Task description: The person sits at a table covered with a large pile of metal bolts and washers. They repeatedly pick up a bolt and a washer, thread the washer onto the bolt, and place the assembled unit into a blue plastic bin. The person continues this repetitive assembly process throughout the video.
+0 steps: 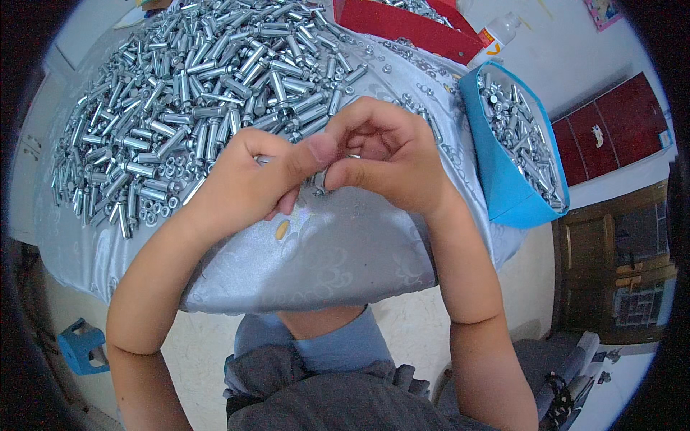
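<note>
Over the near edge of the table, my left hand [259, 179] and my right hand [392, 158] meet with fingers curled and thumb tips close together. Between them shows a small shiny metal part [318, 184], mostly hidden by the fingers, so its exact kind does not show. Both hands are closed around it. Just beyond lies a large heap of silvery expansion anchor bolts [208, 93], spread over the left and middle of the table. Loose washers and nuts [164, 204] lie at the heap's near edge, beside my left wrist.
A silvery patterned cloth [338, 266] covers the table; a small yellow piece [282, 230] shows on it. To the right stands a blue fabric bin [496, 172] of bolts. Behind are a red box [410, 29] and a white bottle [499, 32]. A blue stool [80, 346] stands lower left.
</note>
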The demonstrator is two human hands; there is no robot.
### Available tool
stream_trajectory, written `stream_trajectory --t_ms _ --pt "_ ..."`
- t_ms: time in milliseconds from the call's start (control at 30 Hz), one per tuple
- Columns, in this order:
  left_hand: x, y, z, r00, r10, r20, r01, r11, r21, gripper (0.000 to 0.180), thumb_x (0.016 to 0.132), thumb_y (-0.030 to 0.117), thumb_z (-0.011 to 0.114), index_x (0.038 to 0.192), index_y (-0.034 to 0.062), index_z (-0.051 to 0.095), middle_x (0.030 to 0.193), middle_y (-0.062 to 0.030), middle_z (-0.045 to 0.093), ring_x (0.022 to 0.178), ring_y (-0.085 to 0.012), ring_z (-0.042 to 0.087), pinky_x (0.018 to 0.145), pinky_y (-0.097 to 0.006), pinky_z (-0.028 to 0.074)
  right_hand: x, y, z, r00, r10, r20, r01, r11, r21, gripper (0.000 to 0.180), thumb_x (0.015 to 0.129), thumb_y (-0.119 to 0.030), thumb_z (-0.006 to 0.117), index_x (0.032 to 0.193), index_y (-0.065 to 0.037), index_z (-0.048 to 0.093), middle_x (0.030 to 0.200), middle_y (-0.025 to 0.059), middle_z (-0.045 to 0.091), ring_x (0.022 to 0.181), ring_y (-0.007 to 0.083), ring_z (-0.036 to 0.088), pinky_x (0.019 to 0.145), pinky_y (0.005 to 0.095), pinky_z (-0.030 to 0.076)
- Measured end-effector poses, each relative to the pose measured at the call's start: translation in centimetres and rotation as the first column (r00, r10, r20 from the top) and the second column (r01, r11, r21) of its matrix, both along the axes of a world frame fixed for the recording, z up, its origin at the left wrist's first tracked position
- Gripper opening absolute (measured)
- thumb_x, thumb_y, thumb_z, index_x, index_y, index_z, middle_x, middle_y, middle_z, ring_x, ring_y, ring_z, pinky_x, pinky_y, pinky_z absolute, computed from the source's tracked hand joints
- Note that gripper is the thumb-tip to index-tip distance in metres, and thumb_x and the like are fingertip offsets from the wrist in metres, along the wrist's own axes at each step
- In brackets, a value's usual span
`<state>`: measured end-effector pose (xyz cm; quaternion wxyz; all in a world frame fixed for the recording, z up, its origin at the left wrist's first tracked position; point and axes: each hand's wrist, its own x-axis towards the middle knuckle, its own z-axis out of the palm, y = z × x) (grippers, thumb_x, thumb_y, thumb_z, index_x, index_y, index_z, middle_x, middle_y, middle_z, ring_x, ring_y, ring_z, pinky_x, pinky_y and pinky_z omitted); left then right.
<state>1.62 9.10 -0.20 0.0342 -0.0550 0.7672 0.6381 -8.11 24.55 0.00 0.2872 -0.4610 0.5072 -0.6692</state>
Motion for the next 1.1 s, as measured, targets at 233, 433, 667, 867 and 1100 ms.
stream_trajectory --t_ms 233,433,667,867,1100 --pt "-0.7 0.0 0.2 0.978 0.164 0.130 -0.198 0.926 0.320 0.056 0.082 0.051 0.045 0.042 0.0119 0.036 0.038 0.0003 0.035 0.035 -0.0079 0.033 0.035 -0.021 0.024 -0.2 -0.7 -0.4 0.970 -0.182 -0.159 0.177 0.983 -0.046 0.019 0.072 -0.005 0.065 0.091 -0.002 0.061 0.081 0.0049 0.060 0.072 0.0092 0.055 0.064 0.0211 0.045" --pt "-0.9 -0.4 0.2 0.956 0.246 0.157 -0.287 0.891 0.352 0.048 0.082 0.046 0.047 0.050 0.0115 0.040 0.041 0.0034 0.034 0.035 -0.0065 0.029 0.035 -0.020 0.022 -0.5 -1.3 -1.4 0.796 -0.395 -0.459 0.358 0.918 -0.169 0.018 0.071 -0.008 0.066 0.089 -0.004 0.063 0.076 0.0056 0.060 0.064 0.0100 0.056 0.059 0.0211 0.045" --pt "-1.0 -0.2 -0.1 0.948 0.304 0.095 -0.318 0.917 0.239 0.044 0.081 0.044 0.050 0.054 0.0102 0.045 0.043 0.0048 0.035 0.036 -0.0046 0.030 0.035 -0.020 0.022 -0.1 -0.4 -0.3 0.785 -0.316 -0.533 0.407 0.912 0.058 0.025 0.070 -0.010 0.067 0.093 -0.005 0.057 0.068 0.0033 0.054 0.055 0.0084 0.049 0.049 0.0211 0.040" --pt "-1.0 -0.1 -0.3 0.955 0.296 0.032 -0.297 0.940 0.170 0.046 0.081 0.045 0.051 0.052 0.0097 0.047 0.044 0.0043 0.037 0.036 -0.0045 0.032 0.035 -0.020 0.023 -0.6 -0.7 -0.6 0.622 -0.331 -0.710 0.370 0.923 -0.106 0.031 0.069 -0.013 0.068 0.096 -0.007 0.054 0.069 0.0045 0.050 0.051 0.0119 0.047 0.048 0.0227 0.039" --pt "-0.7 -0.2 -0.2 0.958 0.286 0.028 -0.287 0.945 0.159 0.047 0.080 0.046 0.052 0.051 0.0092 0.047 0.043 0.0036 0.038 0.036 -0.0050 0.034 0.035 -0.020 0.024 -1.1 -0.1 -0.6 0.558 -0.274 -0.784 0.373 0.926 -0.058 0.024 0.067 -0.007 0.069 0.089 -0.004 0.059 0.066 0.0012 0.051 0.054 0.0072 0.045 0.048 0.0186 0.037"
